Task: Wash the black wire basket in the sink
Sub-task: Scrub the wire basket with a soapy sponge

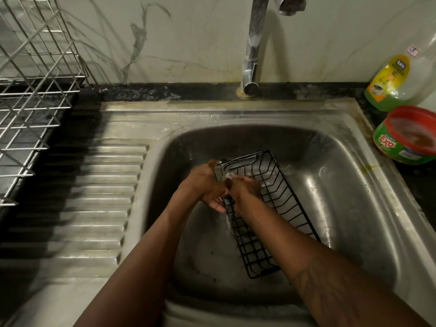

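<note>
sink station, washing in progress.

- item 1, black wire basket (278,204): lies tilted inside the steel sink (342,185), running from frame centre down toward lower centre. far end raised at my hands, near end low by the basin floor. wires look wet along the left side.
- item 2, my left hand (205,185): fingers curled round the basket's upper left edge, steadying it.
- item 3, my right hand (243,187): clenched on a pale wad (227,175) pressed to the same rim, just beside the left hand. scrub pad or suds, i cannot tell which.
- item 4, tap (253,43), top centre: no stream visible from the spout.
- item 5, dishwash gel bottle (389,83) and green exo tub (408,135): on the dark table at the right edge, well apart from my hands.
- item 6, steel dish rack (35,67), upper left, beside the ribbed drainboard (101,197).

status, by my judgement: scrubbing under way at the far rim. the long sides and the near end look free of foam, so most of the scrubbing is to come, then a full rinse and a move to the rack or drainboard to dry.
</note>
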Motion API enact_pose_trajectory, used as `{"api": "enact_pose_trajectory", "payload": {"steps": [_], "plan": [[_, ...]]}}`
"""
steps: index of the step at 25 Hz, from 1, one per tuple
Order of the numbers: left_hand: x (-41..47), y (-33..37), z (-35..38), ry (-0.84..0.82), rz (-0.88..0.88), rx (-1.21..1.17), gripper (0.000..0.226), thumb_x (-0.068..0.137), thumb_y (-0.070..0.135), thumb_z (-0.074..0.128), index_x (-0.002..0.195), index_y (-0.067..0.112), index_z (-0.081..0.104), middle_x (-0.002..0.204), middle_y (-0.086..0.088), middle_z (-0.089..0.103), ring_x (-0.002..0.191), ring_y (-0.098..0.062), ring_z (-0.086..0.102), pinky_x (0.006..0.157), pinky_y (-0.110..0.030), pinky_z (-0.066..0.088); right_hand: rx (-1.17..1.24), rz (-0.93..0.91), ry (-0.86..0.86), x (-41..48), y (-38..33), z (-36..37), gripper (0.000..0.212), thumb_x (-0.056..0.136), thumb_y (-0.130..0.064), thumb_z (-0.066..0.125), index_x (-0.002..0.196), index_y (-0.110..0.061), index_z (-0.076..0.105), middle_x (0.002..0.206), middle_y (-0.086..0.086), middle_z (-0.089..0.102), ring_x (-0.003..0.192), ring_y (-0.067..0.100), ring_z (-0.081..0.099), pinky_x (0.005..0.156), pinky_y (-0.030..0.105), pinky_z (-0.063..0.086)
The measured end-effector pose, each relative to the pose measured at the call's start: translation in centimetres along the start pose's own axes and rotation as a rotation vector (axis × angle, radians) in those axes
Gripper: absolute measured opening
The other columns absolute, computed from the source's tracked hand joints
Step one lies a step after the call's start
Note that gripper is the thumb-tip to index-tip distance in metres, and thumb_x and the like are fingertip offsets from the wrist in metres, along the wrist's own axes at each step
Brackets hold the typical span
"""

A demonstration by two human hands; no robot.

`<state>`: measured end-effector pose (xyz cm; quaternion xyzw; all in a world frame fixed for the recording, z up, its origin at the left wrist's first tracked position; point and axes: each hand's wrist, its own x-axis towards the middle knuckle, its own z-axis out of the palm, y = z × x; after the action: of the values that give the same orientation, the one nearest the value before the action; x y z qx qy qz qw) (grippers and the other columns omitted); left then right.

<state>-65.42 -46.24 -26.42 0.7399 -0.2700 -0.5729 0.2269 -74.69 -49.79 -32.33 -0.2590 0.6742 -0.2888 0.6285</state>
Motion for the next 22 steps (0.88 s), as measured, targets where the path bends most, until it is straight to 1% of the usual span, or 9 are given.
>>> {"api": "enact_pose_trajectory", "payload": {"steps": [3,7,9,12,14,17,19,21,22], "plan": [[-0.5,0.2,0.1,-0.005,-0.005,0.008,0.103,0.083,-0.011,0.070,0.156,0.040,0.017,0.124,-0.030,0.061,0.069,-0.038,0.074,0.072,-0.055,0.061,0.080,0.064,0.037,0.0,-0.1,-0.3,0.013,0.081,-0.006,0.081,0.088,-0.013,0.072,0.075,0.003,0.075,0.067,0.015,0.073,0.056,0.025,0.057],[-1.1,0.6,0.3,0.008,-0.003,0.014,0.095,0.087,-0.011,0.066,0.155,0.038,0.021,0.107,-0.026,0.067,0.069,-0.037,0.074,0.068,-0.054,0.062,0.168,-0.001,0.060,-0.5,-1.0,0.3,0.013,0.081,-0.009,0.080,0.085,-0.019,0.074,0.077,0.000,0.076,0.072,0.014,0.073,0.063,0.027,0.060],[-1.4,0.7,0.2,0.008,-0.030,0.011,0.093,0.089,-0.012,0.063,0.154,0.039,0.020,0.097,-0.024,0.068,0.073,-0.039,0.075,0.071,-0.054,0.062,0.206,-0.045,0.136,0.1,-1.1,-0.1,0.022,0.078,-0.001,0.081,0.088,-0.018,0.074,0.082,0.000,0.077,0.072,0.010,0.073,0.056,0.020,0.056],[-1.9,1.1,0.3,-0.030,-0.046,0.082,0.089,0.091,-0.007,0.064,0.157,0.032,0.019,0.078,-0.012,0.071,0.089,-0.039,0.074,0.086,-0.053,0.059,0.152,-0.017,0.251,1.5,-0.8,-1.2,0.019,0.079,-0.001,0.082,0.091,-0.014,0.073,0.082,0.002,0.074,0.063,0.006,0.067,0.045,0.015,0.048],[-1.8,1.2,0.1,-0.018,-0.058,0.051,0.091,0.091,-0.009,0.062,0.156,0.037,0.018,0.083,-0.016,0.067,0.081,-0.039,0.075,0.081,-0.052,0.061,0.099,-0.036,0.272,2.1,-0.9,-1.2,0.015,0.077,0.001,0.080,0.086,-0.009,0.073,0.073,0.003,0.072,0.056,0.007,0.066,0.041,0.015,0.048],[-1.8,0.9,0.0,-0.002,-0.040,0.075,0.083,0.091,-0.009,0.061,0.154,0.031,0.026,0.094,-0.020,0.070,0.076,-0.035,0.076,0.076,-0.050,0.063,0.070,-0.020,0.265,2.1,-1.0,-0.8,0.014,0.075,0.002,0.080,0.077,-0.007,0.069,0.064,0.004,0.070,0.057,0.012,0.071,0.056,0.026,0.061],[-1.8,0.8,0.2,0.037,-0.013,0.171,0.077,0.090,-0.006,0.064,0.153,0.022,0.031,0.088,-0.018,0.075,0.074,-0.029,0.076,0.073,-0.044,0.064,0.090,-0.019,0.251,2.4,-1.2,-0.7,0.014,0.077,0.000,0.080,0.087,-0.006,0.073,0.069,0.001,0.069,0.062,0.011,0.070,0.057,0.024,0.060],[-1.7,1.0,-0.1,0.086,-0.020,0.284,0.088,0.086,0.002,0.072,0.155,0.032,0.028,0.080,-0.010,0.077,0.067,-0.021,0.076,0.065,-0.033,0.063,0.247,-0.116,0.293,2.2,-1.5,-0.7,0.018,0.079,0.004,0.077,0.093,-0.008,0.075,0.078,0.002,0.071,0.068,0.011,0.072,0.054,0.018,0.057],[-1.7,1.1,-0.3,0.122,-0.014,0.340,0.089,0.083,0.008,0.076,0.154,0.036,0.030,0.088,-0.008,0.077,0.066,-0.018,0.075,0.062,-0.029,0.062,0.339,-0.180,0.311,1.9,-1.7,-0.6,0.021,0.081,0.007,0.076,0.094,-0.009,0.075,0.083,0.003,0.073,0.074,0.013,0.073,0.057,0.018,0.058]]}}
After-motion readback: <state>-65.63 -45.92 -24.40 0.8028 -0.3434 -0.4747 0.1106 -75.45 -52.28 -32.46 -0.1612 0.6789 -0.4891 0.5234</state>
